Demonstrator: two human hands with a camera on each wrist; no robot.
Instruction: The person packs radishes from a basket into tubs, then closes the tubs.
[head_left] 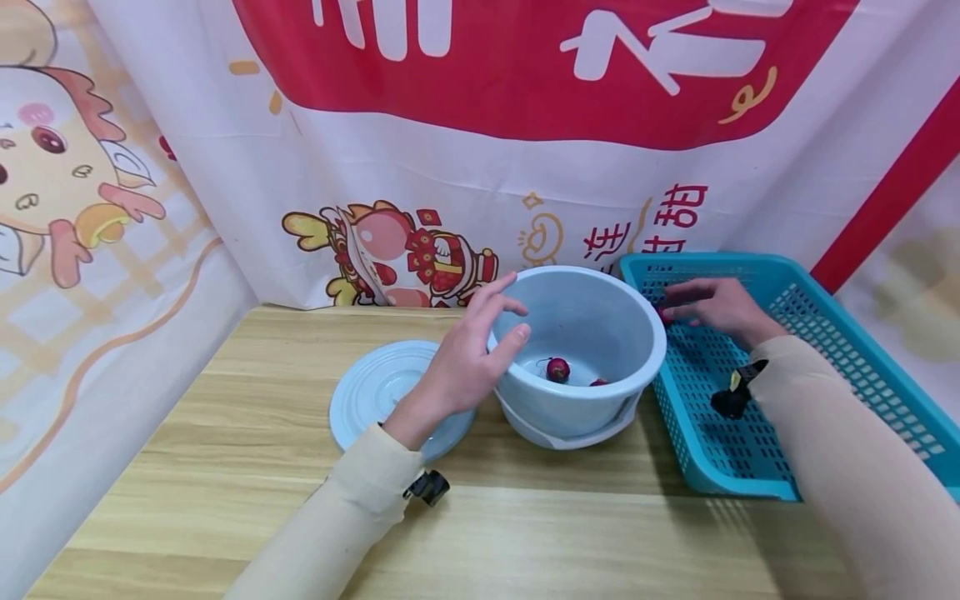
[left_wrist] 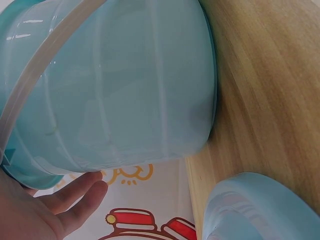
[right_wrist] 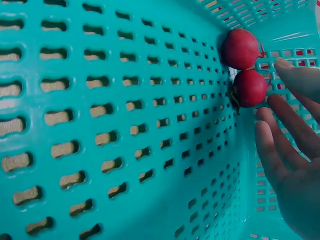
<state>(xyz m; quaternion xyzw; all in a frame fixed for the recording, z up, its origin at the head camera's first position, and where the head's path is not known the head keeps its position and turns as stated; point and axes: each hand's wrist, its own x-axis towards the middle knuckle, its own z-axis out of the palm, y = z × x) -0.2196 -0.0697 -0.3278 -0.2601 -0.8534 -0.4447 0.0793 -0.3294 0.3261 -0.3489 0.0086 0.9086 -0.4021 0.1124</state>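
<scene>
- Printed cloth (head_left: 450, 142): hangs across the upper part of the head frame, white with red and yellow print.
- Bench (head_left: 247, 400): wood-grained surface, runs across the lower part of the head frame and carries the vessels.
- Teal basket (head_left: 738, 454): perforated, at the right of the head frame.
- Pale blue bucket (head_left: 570, 417): upright, right of centre, just beside the basket; its handle (left_wrist: 50, 50) hangs down along the outer wall.
- Pale blue lid (head_left: 367, 396): off the bucket, flat on the bench left of it, partly covered by the left forearm.
- Left hand (head_left: 472, 354): at the left side of the bucket rim. Grip loose, thumb well apart from the fingers, nothing enclosed; firm contact with the rim cannot be confirmed.
- Right hand (head_left: 716, 308): inside the basket, towards its far left corner. Grip spread, fingers extended at the nearer radish; nothing is clasped, and whether a fingertip touches cannot be told.
- Basket radishes: two, red, at the upper right of the right wrist frame, one above (right_wrist: 241, 49) and one below (right_wrist: 251, 89), side by side against the basket wall.
- Bucket radishes: one dark red (head_left: 557, 370) on the bucket floor; another (head_left: 598, 382) mostly hidden by the near rim.
</scene>
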